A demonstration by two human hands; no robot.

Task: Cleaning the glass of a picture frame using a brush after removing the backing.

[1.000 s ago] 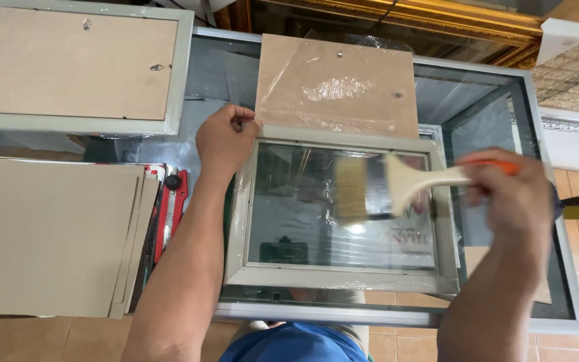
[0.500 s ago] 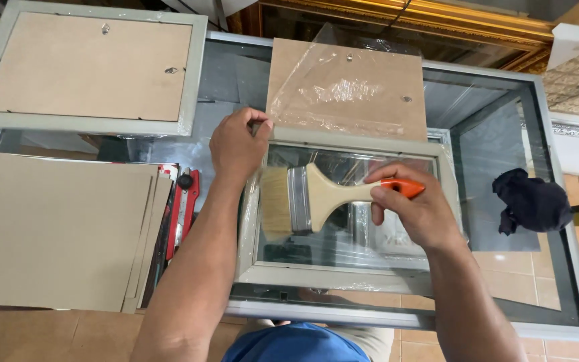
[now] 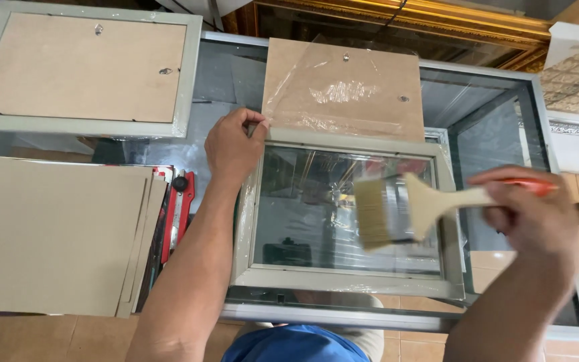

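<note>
A grey picture frame (image 3: 249, 221) with a glass pane lies face down on a glass-topped table. My left hand (image 3: 230, 147) presses on the frame's top left corner. My right hand (image 3: 527, 214) holds a wide paintbrush (image 3: 397, 209) by its orange-tipped wooden handle. The pale bristles hover over the right half of the glass pane. The hand is motion-blurred.
A brown backing board (image 3: 343, 87) under clear plastic film lies just beyond the frame. A second grey frame (image 3: 82, 70) with its backing lies at the far left. Grey cardboard sheets (image 3: 51, 234) are stacked at the left, with red tools (image 3: 177, 208) beside them. Tiled floor shows below.
The brush swept left across the glass half a second ago and has now swung back to the right side of the pane. My left hand stays on the frame's corner.
</note>
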